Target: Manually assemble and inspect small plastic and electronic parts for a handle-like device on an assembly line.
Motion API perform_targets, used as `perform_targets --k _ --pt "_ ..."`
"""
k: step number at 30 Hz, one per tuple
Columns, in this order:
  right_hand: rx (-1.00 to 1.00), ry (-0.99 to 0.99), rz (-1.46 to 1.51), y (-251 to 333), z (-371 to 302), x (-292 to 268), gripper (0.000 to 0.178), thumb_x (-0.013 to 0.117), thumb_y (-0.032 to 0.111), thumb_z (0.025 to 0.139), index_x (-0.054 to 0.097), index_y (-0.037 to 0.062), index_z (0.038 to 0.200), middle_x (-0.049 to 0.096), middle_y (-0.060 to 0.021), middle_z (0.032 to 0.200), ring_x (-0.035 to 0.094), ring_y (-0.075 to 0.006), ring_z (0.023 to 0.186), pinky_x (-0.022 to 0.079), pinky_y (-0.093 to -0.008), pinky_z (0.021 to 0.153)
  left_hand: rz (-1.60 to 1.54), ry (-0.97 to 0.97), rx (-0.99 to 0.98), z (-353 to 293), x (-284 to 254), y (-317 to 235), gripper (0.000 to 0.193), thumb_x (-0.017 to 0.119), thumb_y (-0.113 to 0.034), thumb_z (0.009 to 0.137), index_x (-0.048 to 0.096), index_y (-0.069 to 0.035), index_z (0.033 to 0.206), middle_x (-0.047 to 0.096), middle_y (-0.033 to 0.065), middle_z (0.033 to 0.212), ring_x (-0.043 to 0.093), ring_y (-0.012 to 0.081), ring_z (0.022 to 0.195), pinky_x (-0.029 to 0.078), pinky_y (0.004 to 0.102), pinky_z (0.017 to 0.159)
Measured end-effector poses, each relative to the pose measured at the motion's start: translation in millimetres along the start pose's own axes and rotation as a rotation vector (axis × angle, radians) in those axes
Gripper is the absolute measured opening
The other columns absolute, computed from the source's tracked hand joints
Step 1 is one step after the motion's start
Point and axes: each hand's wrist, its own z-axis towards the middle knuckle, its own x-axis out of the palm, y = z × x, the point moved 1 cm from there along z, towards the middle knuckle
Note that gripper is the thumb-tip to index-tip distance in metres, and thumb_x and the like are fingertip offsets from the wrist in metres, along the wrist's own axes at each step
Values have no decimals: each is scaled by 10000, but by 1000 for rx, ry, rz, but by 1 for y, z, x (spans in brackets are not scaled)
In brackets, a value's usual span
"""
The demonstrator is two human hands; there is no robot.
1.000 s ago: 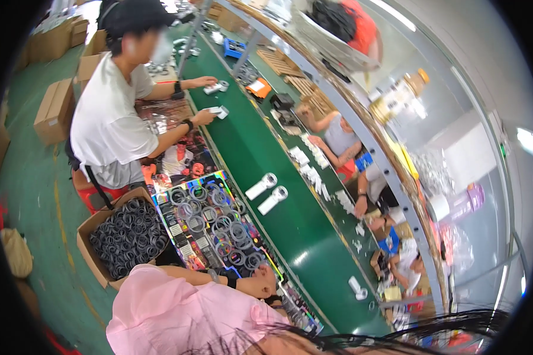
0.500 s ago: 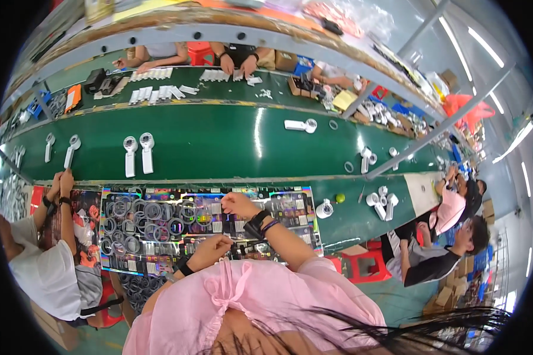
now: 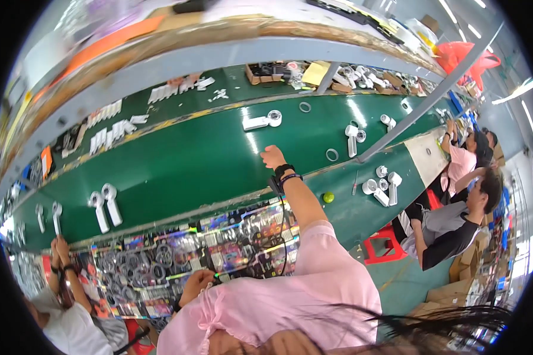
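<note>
My right hand (image 3: 273, 157) reaches out over the green belt (image 3: 204, 160), its fingers loosely bent and a little apart, with nothing visible in them. Beyond it on the belt lies a white handheld fan (image 3: 262, 121) with a round head. My left hand (image 3: 198, 283) stays close to my body at the near edge of a shiny printed sheet (image 3: 243, 239). Its fingers are curled together, and whatever they may hold is too small to make out. Several grey rings (image 3: 142, 266) lie on the left part of that sheet.
Two white fans (image 3: 104, 207) lie on the belt at left, near a co-worker's hands (image 3: 59, 251). To the right are a green ball (image 3: 328, 197), white fan parts (image 3: 384, 186) and a grey post (image 3: 420, 100). A shelf beam (image 3: 219, 50) crosses above.
My right hand has gone from above the printed sheet out over the belt, its arm now stretched. The left hand has stayed near my body. The view has turned and tilted.
</note>
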Motion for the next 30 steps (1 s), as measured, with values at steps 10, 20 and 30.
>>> perform_targets --k 10,20,30 --pt "-67 -355 -377 15 119 -15 754 671 233 772 313 69 1415 318 -215 1424 413 -395 1261 411 -458 1015 11 -76 -202 46 0 -2 235 594 -164 928 602 31 1059 664 62 873 611 107 770 489 243 672" --pt "-101 -303 -158 25 157 43 741 786 395 714 414 154 1308 485 -134 1242 560 -345 1099 501 -473 866 -48 -54 -221 66 -8 -19 191 571 -148 923 604 21 1007 646 30 826 574 70 660 464 214 593" --pt "-879 808 -41 85 -17 31 406 819 270 639 668 43 940 679 -119 877 642 -272 853 497 -387 810 205 -581 358 93 -39 1 285 494 -314 970 510 -93 1149 585 45 941 591 139 779 508 271 578"
